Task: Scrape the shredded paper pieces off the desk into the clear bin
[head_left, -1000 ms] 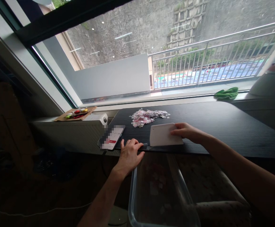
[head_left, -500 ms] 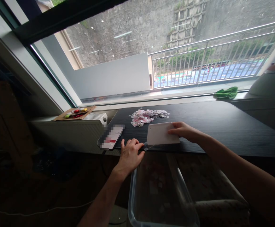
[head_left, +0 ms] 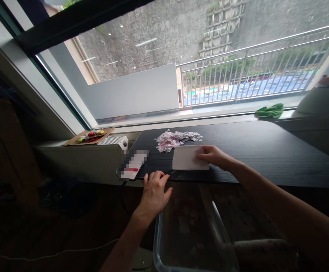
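My right hand (head_left: 214, 155) grips a flat white rectangular card (head_left: 185, 158) by its right edge, thumb on top. A tiny dark hole shows near the card's upper left corner, and its front edge lies close to the table's front edge. Beside it on the left is my left hand (head_left: 156, 190), fingers apart and holding nothing, at the table's front edge. Below both hands stands a clear plastic bin (head_left: 158, 241) with small pale pieces dimly visible inside. Just behind the card, a pile of small white and pinkish paper scraps (head_left: 170, 141) lies on the black table (head_left: 243, 147).
A phone (head_left: 134, 169), partly blurred out, lies at the table's left front corner. Left of the table is a white radiator (head_left: 105, 160) with brown cardboard (head_left: 75, 139) and colourful small items on top. A green cloth (head_left: 270, 111) rests on the sill below the window.
The small greyish pieces at my left fingertips are gone from the table edge, and those fingers have opened. My right hand has shifted the white card slightly left.
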`<state>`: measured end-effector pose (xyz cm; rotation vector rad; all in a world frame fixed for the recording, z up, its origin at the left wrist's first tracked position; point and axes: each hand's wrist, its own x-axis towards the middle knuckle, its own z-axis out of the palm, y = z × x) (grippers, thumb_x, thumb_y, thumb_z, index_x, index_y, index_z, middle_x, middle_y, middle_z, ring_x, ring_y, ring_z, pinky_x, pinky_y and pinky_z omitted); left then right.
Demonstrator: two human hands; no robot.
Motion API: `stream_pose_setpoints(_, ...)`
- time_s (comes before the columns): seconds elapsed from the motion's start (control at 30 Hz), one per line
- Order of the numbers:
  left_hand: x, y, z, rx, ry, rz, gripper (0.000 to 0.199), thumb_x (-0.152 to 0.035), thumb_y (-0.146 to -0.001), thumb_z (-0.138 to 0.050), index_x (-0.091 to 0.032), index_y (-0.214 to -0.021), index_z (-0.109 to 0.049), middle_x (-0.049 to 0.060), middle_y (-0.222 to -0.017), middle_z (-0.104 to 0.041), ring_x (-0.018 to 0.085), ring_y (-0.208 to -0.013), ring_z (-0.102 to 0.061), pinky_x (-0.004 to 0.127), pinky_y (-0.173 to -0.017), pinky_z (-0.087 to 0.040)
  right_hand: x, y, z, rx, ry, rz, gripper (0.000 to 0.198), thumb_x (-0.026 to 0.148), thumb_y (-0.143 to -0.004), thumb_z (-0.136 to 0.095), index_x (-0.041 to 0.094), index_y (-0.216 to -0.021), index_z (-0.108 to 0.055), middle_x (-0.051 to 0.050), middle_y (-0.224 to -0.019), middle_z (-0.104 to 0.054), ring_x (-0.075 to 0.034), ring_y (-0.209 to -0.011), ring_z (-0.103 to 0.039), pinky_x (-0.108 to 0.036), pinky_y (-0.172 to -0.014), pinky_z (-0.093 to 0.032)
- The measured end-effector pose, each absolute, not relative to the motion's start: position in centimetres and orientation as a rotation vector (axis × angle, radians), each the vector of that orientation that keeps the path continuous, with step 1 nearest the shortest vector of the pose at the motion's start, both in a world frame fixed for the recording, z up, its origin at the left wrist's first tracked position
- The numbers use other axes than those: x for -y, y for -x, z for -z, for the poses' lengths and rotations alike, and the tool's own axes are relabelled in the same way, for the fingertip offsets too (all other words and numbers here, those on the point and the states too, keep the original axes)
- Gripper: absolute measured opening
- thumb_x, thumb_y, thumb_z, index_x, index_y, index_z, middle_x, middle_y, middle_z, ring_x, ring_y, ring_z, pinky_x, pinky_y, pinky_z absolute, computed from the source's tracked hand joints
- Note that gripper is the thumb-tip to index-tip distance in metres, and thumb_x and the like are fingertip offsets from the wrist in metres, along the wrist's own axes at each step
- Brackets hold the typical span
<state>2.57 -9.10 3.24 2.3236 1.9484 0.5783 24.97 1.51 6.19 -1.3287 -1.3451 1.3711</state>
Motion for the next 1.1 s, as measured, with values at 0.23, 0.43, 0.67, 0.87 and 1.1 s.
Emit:
stream_pose_setpoints(0.23, 8.9, -2.5, -0.7, -1.785, -1.902, -1.051, 0.05, -0.022, -0.081, -0.056, -0.013, -0.13, -0.053, 0.014, -0.135, -0.054, 0.027, -0.13, -0.046, 0.045, -0.112, -0.036, -0.8, -26.1, -6.3, 1.405, 1.33, -1.471, 0.015, 0.001, -0.063, -0.069, 0.015, -0.07, -0.069, -0.001, -0.067, -0.073, -0.014, -0.061, -0.066, -0.02, -0.057, -0.053)
stream_pose_setpoints(0.43, 9.2, -3.2, -1.4, -1.712, -1.522, -1.111, 0.053, -0.035, -0.093, -0.042, -0.011, -0.141, -0.04, 0.014, -0.149, -0.04, 0.023, -0.141, -0.033, 0.04, -0.118, -0.028, -1.0, -25.5, -5.7, 1.43, 1.298, -1.429, 0.014, 0.007, -0.062, -0.07, 0.016, -0.071, -0.069, -0.002, -0.072, -0.074, -0.016, -0.064, -0.067, -0.023, -0.059, -0.054)
stream_pose_setpoints(0.67, 9.3, -3.7, -1.7, -1.607, -1.309, -1.269, 0.05, -0.04, -0.098, -0.03, -0.013, -0.138, -0.045, 0.01, -0.148, -0.043, 0.021, -0.14, -0.034, 0.039, -0.118, -0.029, -0.6, -26.3, -5.8, 1.493, 1.277, -1.512, 0.014, 0.011, -0.061, -0.072, 0.016, -0.073, -0.069, -0.002, -0.072, -0.074, -0.017, -0.067, -0.067, -0.024, -0.062, -0.055)
stream_pose_setpoints(0.87, 9.3, -3.5, -1.4, -1.544, -1.245, -1.295, 0.056, -0.048, -0.098, -0.025, -0.014, -0.138, -0.045, 0.01, -0.148, -0.043, 0.022, -0.14, -0.035, 0.041, -0.118, -0.028, -0.4, -26.1, -6.0, 1.49, 1.287, -1.475, 0.011, 0.009, -0.062, -0.07, 0.016, -0.071, -0.068, -0.001, -0.069, -0.073, -0.015, -0.064, -0.065, -0.023, -0.06, -0.053)
stream_pose_setpoints(1.1, 8.1, -3.0, -2.5, -1.573, -1.5, -1.443, 0.044, -0.042, -0.095, -0.035, -0.014, -0.118, -0.06, 0.011, -0.127, -0.061, 0.022, -0.124, -0.053, 0.039, -0.11, -0.038, -1.6, -27.6, -6.5, 1.421, 1.272, -1.312, 0.014, 0.009, -0.067, -0.068, 0.016, -0.079, -0.067, -0.003, -0.076, -0.073, -0.015, -0.066, -0.066, -0.024, -0.061, -0.054)
